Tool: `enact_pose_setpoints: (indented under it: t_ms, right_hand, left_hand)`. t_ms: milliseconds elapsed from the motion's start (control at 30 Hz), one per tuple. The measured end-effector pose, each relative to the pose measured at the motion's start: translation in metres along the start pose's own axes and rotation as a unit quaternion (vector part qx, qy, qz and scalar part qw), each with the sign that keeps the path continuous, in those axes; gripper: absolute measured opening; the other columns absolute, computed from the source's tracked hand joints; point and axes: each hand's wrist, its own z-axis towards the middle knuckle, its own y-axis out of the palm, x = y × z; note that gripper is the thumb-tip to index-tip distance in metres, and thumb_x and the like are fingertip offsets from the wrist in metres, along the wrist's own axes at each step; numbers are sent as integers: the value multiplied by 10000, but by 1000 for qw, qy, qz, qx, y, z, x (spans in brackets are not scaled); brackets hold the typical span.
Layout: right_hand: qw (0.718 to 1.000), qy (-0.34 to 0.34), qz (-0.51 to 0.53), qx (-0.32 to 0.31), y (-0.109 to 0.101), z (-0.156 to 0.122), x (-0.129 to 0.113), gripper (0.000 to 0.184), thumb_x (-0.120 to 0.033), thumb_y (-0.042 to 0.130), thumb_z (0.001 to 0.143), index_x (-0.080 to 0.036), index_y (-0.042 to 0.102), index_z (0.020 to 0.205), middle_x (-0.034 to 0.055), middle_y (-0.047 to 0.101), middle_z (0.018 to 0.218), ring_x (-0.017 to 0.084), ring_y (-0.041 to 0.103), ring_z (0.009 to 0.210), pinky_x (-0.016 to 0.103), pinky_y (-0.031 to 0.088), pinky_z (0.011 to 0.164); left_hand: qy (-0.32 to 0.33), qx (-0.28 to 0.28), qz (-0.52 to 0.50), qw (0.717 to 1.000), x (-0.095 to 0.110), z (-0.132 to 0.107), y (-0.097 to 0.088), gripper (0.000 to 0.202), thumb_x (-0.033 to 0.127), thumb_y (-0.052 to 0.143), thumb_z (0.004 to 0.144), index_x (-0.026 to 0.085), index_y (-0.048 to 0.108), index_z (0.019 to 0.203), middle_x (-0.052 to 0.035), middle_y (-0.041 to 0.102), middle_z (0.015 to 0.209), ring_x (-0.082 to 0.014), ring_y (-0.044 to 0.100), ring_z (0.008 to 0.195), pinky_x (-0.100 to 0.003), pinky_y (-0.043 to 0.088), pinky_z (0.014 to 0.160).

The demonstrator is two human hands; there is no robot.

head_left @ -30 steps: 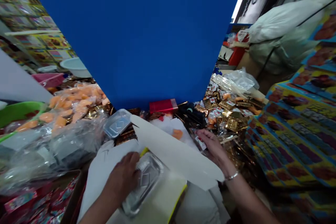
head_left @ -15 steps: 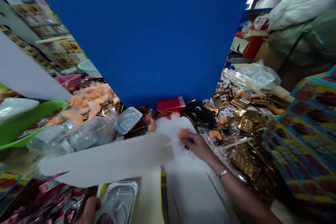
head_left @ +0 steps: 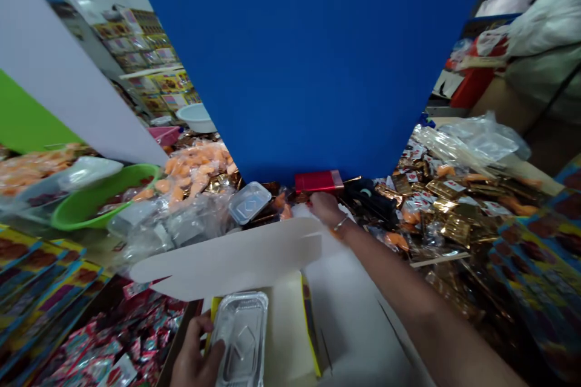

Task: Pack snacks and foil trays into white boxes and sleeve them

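Observation:
At the lower left, my left hand point(head_left: 197, 351) is closed on the yellow-edged side of an open cardboard box point(head_left: 285, 326), with the thumb against a foil tray point(head_left: 242, 338). That tray is a shiny rectangle standing inside the box. My right hand point(head_left: 325, 208) is stretched forward to the far end of the white card, just in front of a red box point(head_left: 318, 181). Its fingers curl downward, and what lies under them is hidden. A long white flap point(head_left: 227, 254) of the box spreads to the left.
Blue board point(head_left: 313, 60) rises ahead. To the left are a clear plastic tray point(head_left: 249, 202), orange packets point(head_left: 200, 169), a green basin point(head_left: 97, 199) and a carton of red sachets point(head_left: 131, 338). Gold packets point(head_left: 456, 224) and stacked printed boxes point(head_left: 540, 266) fill the right.
My right hand has moved forward toward the red box; the orange piece seen at its fingers earlier no longer shows there. The view has swung left, bringing more of my left hand into sight.

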Motion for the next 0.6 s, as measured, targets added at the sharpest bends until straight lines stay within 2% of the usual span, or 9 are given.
enact_pose_setpoints:
  t_ms: [133, 200, 233, 300, 367, 400, 467, 533, 600]
  right_hand:
    - [996, -40, 62, -48, -32, -63, 26, 346, -369, 489, 901, -108, 711, 849, 83, 702, 793, 179, 611, 711, 255, 404, 606]
    - [974, -78, 188, -95, -55, -111, 39, 403, -506, 537, 861, -147, 719, 885, 69, 706, 853, 155, 588, 668, 245, 413, 565]
    - [955, -83, 250, -139, -64, -134, 40, 409, -562, 596, 809, -178, 725, 867, 54, 701, 804, 137, 552, 589, 240, 393, 510]
    - [907, -103, 291, -287, -68, -174, 27, 440, -623, 626, 764, -194, 725, 774, 23, 625, 580, 110, 449, 437, 230, 314, 405]
    - [876, -133, 241, -396, -46, -200, -9, 376, -545, 583, 850, -194, 719, 833, 8, 620, 557, 112, 491, 454, 217, 336, 422]
    - [891, -173, 187, -375, -27, -207, -31, 363, -485, 539, 900, -184, 706, 786, 17, 642, 586, 114, 529, 489, 215, 361, 456]
    - [941, -238, 10, -239, 19, -209, -75, 248, -301, 578, 882, -145, 681, 719, 56, 671, 635, 153, 596, 563, 237, 403, 512]
    - [936, -278, -120, -178, 62, -204, -107, 96, -141, 589, 817, -112, 672, 778, 90, 686, 708, 201, 631, 620, 270, 440, 528]
    - [918, -344, -157, -122, 86, -202, -123, 126, -86, 554, 810, -83, 651, 890, 119, 683, 814, 233, 641, 723, 314, 494, 592]
  left_hand:
    - [-32, 17, -53, 998, 17, -8, 7, 211, 319, 539, 732, 253, 371, 842, 31, 516, 796, -162, 516, 666, -257, 444, 583]
    - [-36, 41, -59, 997, 27, -10, 10, 183, 289, 512, 719, 245, 378, 835, 25, 496, 798, -162, 513, 699, -262, 441, 624]
    - [-36, 48, -59, 996, 32, -11, 12, 173, 277, 502, 712, 241, 381, 830, 18, 500, 811, -165, 518, 726, -268, 442, 655]
    - [-36, 56, -60, 996, 38, -11, 15, 166, 269, 494, 697, 237, 384, 817, 7, 509, 832, -170, 524, 770, -277, 446, 698]
    - [-43, 62, -72, 995, 40, -12, 17, 180, 280, 505, 683, 237, 387, 812, 17, 495, 811, -162, 518, 741, -266, 446, 667]
    - [-54, 59, -88, 993, 40, -12, 18, 202, 296, 520, 679, 241, 384, 818, 28, 485, 795, -152, 508, 687, -252, 438, 612]
    - [-82, 44, -127, 987, 38, -12, 19, 271, 342, 566, 671, 250, 373, 837, 56, 470, 757, -123, 452, 557, -223, 383, 487]
    - [-97, 30, -161, 982, 34, -9, 19, 341, 384, 621, 651, 252, 374, 846, 70, 482, 741, -109, 421, 506, -210, 352, 440]
    - [-87, 33, -179, 979, 31, -7, 19, 362, 415, 651, 639, 242, 394, 827, 68, 496, 729, -112, 442, 532, -211, 378, 468]
